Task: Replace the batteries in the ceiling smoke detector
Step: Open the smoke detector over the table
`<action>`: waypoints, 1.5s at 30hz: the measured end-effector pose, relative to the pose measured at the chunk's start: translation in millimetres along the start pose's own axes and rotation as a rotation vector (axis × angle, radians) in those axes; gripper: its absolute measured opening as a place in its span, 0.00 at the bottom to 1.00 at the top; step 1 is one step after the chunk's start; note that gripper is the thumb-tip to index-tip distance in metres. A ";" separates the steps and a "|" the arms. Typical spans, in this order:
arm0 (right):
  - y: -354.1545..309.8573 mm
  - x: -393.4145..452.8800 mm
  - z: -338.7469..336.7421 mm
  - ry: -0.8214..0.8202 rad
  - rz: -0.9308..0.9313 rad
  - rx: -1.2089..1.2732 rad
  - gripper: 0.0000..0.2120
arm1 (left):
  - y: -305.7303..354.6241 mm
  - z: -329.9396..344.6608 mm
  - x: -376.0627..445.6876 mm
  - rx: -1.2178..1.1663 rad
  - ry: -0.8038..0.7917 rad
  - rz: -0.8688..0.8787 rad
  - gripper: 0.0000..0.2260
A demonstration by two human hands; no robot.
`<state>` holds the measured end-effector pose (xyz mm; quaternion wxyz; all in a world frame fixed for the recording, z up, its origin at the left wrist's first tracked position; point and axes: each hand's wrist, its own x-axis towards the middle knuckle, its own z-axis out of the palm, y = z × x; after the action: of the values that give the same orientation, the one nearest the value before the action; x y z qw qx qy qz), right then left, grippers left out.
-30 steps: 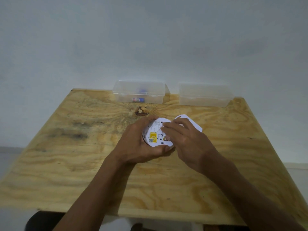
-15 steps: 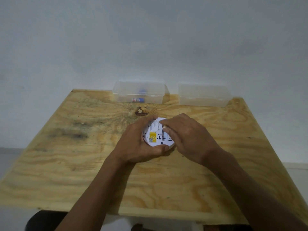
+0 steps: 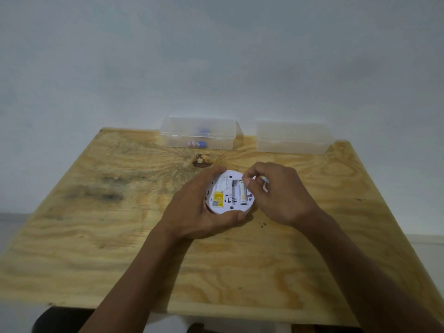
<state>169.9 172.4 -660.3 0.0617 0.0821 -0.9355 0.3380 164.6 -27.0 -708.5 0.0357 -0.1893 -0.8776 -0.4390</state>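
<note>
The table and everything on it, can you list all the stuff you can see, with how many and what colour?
table: 1, pale plywood with dark stains and a knot, fills the lower half of the view
smoke detector: 1, white and round with a yellow label, back side up, mid table
battery in detector: 1, white with yellow marks, lying in the open compartment
left box: 1, clear plastic, far edge of the table, with a small blue, white and red item inside
right box: 1, clear plastic, far edge, to the right of the other box; contents cannot be told
wall: 1, pale grey, behind the table
left hand: 1, grips the detector's rim
right hand: 1, fingers curled over the compartment, pinching a small pale thing, mostly hidden
</note>
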 end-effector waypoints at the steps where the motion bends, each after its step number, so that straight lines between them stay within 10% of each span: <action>1: 1.9 -1.1 2.2 -0.013 0.010 -0.015 0.04 | -0.4 0.2 -0.1 0.006 0.002 0.002 0.43; 26: -11.1 -9.7 12.7 0.118 0.037 0.168 0.04 | 8.5 -0.6 1.9 -0.017 0.013 -0.008 0.40; 39: -26.8 -0.6 -9.8 0.143 0.641 1.230 0.09 | 6.9 -4.8 -1.4 0.001 0.006 -0.015 0.40; 45: -20.2 -2.7 -7.7 0.136 0.670 1.216 0.15 | 5.1 -8.0 -5.9 -0.008 0.012 0.001 0.39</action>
<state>176.9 162.3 -642.3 -0.0443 -0.2123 -0.5492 0.8071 171.1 -32.4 -701.1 0.0404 -0.1871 -0.8755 -0.4436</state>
